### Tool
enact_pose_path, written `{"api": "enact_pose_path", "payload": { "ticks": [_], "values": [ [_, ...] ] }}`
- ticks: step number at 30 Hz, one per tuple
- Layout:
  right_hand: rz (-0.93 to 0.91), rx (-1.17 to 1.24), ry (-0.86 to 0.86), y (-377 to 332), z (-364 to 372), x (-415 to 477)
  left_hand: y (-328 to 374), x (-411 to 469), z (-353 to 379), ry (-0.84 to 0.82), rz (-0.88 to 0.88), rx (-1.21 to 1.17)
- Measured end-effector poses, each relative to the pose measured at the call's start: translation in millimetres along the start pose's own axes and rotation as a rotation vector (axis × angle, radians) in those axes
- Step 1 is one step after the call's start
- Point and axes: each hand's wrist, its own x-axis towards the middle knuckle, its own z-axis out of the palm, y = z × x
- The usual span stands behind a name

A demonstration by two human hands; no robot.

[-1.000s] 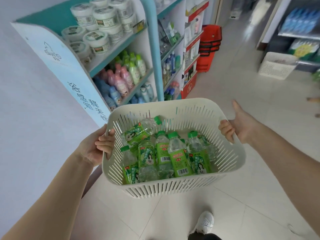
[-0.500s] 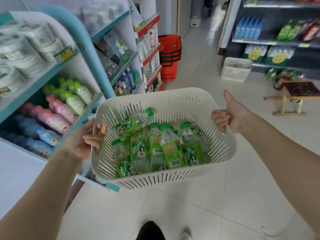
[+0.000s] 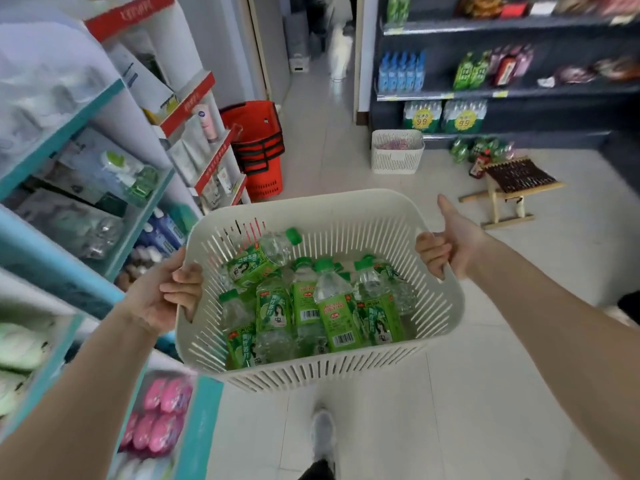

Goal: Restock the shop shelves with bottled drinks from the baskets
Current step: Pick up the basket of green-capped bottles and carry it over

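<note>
Carrying the white basket (image 3: pixel 346 209) past the teal shelving (image 3: pixel 62 129); the dark drinks shelf (image 3: pixel 502 95) had swung into view ahead, so stocking was probably near. Green-capped bottles (image 3: pixel 332 306) all lay inside the basket, none shelved. Left hand (image 3: pixel 162 299) and right hand (image 3: pixel 450 244) each gripped a side rim, fingers (image 3: pixel 429 247) curled over it, right thumb out.

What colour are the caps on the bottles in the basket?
Green caps, seen best in the head view.

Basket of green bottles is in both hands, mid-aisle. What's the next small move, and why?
Probably carry the white basket toward the dark shelving ahead on the right: left hand and right hand grip its sides, the green-labelled bottles lie inside it, and blue bottles stand on those shelves.
</note>
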Motion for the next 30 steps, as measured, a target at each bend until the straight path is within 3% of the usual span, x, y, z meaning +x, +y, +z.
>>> {"api": "enact_pose_path", "payload": {
  "ticks": [12, 22, 30],
  "values": [
    [-0.088, 0.127, 0.062, -142, -38, 88, 179, 145, -24, 0.040, -0.120, 0.004],
    [-0.037, 0.127, 0.037, -279, -121, 166, 251, 296, -49, 0.144, -0.106, -0.050],
    [-0.045, 0.047, 0.045, -403, -191, 197, 292, 421, -43, 0.136, -0.042, -0.106]
  ]
}}
